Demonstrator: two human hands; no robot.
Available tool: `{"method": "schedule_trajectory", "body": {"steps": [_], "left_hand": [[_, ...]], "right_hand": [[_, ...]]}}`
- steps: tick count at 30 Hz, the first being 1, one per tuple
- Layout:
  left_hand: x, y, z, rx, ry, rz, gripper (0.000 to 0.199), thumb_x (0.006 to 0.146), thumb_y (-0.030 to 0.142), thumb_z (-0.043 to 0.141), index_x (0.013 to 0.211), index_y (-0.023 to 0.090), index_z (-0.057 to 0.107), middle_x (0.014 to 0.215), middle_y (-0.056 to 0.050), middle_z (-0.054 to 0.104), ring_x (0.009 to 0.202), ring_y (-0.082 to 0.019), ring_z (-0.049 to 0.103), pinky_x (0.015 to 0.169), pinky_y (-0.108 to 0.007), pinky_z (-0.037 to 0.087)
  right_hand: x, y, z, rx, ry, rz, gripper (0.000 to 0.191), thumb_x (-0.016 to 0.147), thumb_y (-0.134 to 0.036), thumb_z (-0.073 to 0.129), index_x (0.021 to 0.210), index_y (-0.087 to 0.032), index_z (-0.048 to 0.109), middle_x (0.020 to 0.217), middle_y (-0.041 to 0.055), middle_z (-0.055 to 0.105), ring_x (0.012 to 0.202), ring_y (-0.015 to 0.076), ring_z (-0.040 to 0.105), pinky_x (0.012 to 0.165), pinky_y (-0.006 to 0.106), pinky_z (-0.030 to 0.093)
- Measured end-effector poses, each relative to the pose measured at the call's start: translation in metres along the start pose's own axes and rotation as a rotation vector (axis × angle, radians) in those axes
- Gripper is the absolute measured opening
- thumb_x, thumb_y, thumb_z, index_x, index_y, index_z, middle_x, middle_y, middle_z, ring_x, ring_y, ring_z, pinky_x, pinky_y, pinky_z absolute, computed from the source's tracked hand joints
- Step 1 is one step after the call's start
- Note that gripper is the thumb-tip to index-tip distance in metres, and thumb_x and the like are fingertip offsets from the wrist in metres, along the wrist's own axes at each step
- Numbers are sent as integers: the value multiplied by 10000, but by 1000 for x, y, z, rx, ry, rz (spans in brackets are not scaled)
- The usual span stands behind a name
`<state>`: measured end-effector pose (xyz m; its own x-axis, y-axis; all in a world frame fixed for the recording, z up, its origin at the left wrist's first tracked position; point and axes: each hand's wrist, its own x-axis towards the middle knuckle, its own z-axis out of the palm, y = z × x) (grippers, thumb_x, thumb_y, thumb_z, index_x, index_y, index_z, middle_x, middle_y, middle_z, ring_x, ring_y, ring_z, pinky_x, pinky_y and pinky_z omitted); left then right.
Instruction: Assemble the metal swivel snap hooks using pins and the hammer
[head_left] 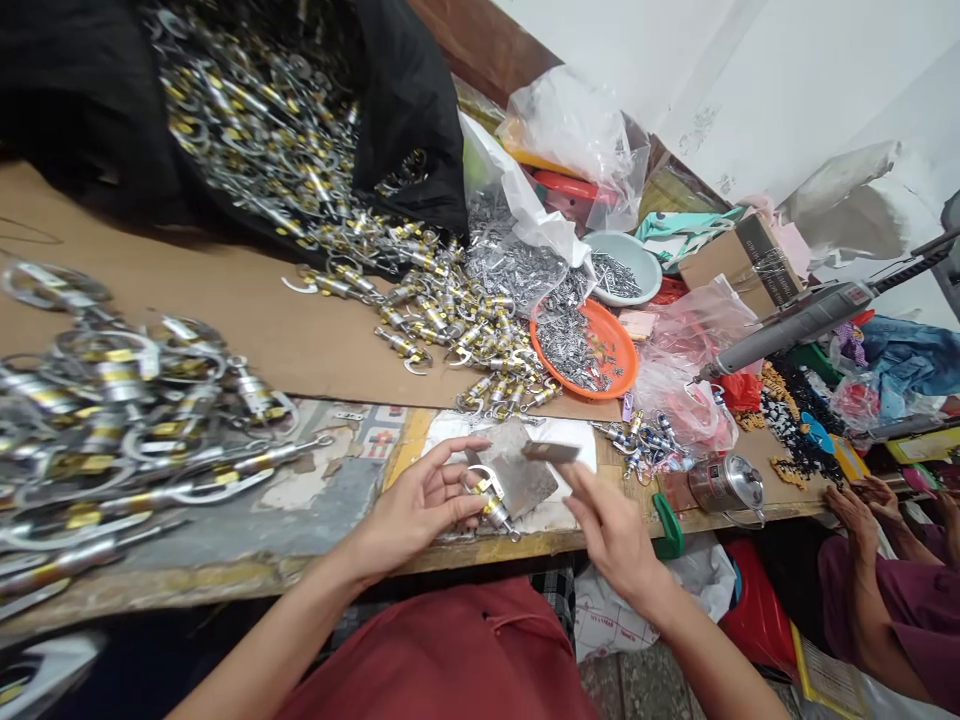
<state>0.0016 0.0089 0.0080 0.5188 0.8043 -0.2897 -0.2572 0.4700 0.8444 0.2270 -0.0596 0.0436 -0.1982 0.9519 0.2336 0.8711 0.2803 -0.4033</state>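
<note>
My left hand (427,500) pinches a silver hook fitting (493,505) with a yellow band, near the table's front edge. Its curved hook points up and a small ring sits at its lower end. Behind the fitting lies a square grey metal plate (517,478) on white sheeting (581,440). In my right hand (616,525) is a flat metal bar (551,452), its free end over the plate; the fingers partly hide it, so its full shape cannot be told.
Similar hook fittings heap at left (112,400), in mid-table (480,330) and in a black bag (409,100). An orange dish (628,350) holds small metal parts. A grey electric screwdriver (795,325) hangs at right, above a metal mug (724,485). Another person's hands (855,515) are far right.
</note>
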Motion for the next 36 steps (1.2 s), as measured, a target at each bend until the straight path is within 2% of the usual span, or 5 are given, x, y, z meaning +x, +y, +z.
{"method": "schedule_trajectory", "body": {"steps": [7,13,19,30,36], "left_hand": [[-2,2,3,-2,13,7,599,620,285,755,1125,191,448,686,41,589,607,-130,598,568,-254,494],[-3,-1,3,-15,24,44,620,622,281,754,1141,197,425,679,46,595,570,-122,590,548,-253,486],[-2,1,6,-2,15,59,643,637,278,743,1168,187,392,652,48,607,546,-113,572,531,-240,468],[-7,0,5,132,111,34,332,586,343,774,828,177,618,695,-12,687,681,-187,656,675,-299,503],[-8,-1,2,249,96,105,219,616,368,746,721,203,649,683,-32,718,672,-225,671,683,-342,525]], "right_hand": [[-15,-17,-1,74,74,-128,536,910,-125,423,1405,-282,287,946,63,627,814,157,606,698,243,496],[-10,-25,-4,-119,-199,-121,533,901,-88,348,1401,-269,313,813,44,605,678,144,571,616,221,481],[1,-29,-8,-101,-156,-105,520,905,-112,349,1396,-282,325,843,52,619,721,158,589,643,233,487],[34,53,27,-16,-68,295,437,856,-274,494,1289,-213,495,1148,91,634,1001,231,606,850,366,479],[53,59,32,-118,-50,237,329,877,-329,491,1177,-242,595,1014,51,674,899,196,623,772,294,483]]}}
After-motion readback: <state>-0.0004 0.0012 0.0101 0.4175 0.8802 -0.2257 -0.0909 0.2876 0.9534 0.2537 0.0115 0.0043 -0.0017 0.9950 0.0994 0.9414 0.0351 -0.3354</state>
